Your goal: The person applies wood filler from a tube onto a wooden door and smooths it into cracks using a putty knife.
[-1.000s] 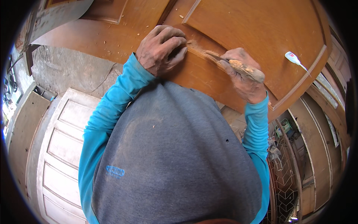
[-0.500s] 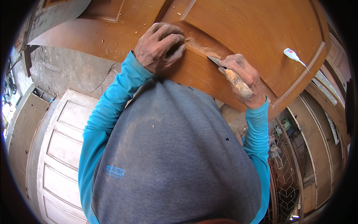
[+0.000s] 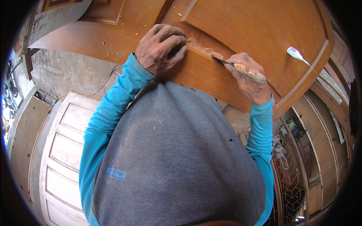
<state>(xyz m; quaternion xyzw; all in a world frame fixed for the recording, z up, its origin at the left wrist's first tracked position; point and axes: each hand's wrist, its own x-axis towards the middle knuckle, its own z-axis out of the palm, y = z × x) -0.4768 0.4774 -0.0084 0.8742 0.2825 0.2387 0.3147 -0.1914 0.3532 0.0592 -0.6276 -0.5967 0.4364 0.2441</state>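
Note:
My right hand is closed around the worn wooden handle of a putty knife. The knife's dark blade points left, its tip at a line of light brown sawdust. That dust lies along the recess beside the moulding of a brown wooden door, which lies flat before me. At the left end of the dust, my left hand rests on the door frame with its fingers curled and closed. Its fingertips are partly hidden, so what they hold, if anything, does not show.
A small white bottle with a thin nozzle lies on the door at the right. Several wood crumbs dot the door's left part. A white panelled door is at the lower left; boards and a metal grille stand at the right.
My right hand has shifted slightly right, and the knife handle has turned to lie flatter, its end moving up and right. My left hand has stayed nearly in place.

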